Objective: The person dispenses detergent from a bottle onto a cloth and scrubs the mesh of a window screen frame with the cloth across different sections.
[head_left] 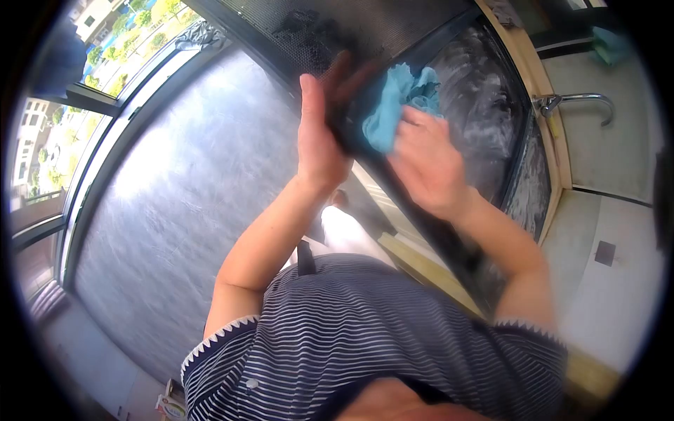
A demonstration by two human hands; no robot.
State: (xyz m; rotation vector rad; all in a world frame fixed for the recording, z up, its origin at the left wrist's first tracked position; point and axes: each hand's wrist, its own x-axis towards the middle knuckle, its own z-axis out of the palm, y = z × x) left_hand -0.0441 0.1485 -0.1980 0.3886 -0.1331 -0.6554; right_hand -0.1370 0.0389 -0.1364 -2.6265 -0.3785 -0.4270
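Note:
My right hand [428,158] grips a crumpled light-blue cloth [393,105] and presses it against a dark glass panel [470,105] in a black frame. Whitish smears streak the glass around and beyond the cloth. To the left of it, my left hand [323,137] is at the panel's frame, thumb up and fingers stretched out, with nothing in it. Its fingers look dark against the black mesh screen [316,35] behind them.
A curved metal faucet [579,102] sticks out at the right, with another bluish cloth [609,45] above it. On the left are a grey floor [168,189] and windows [42,147] with trees outside. Another greyish cloth [200,35] lies on the sill.

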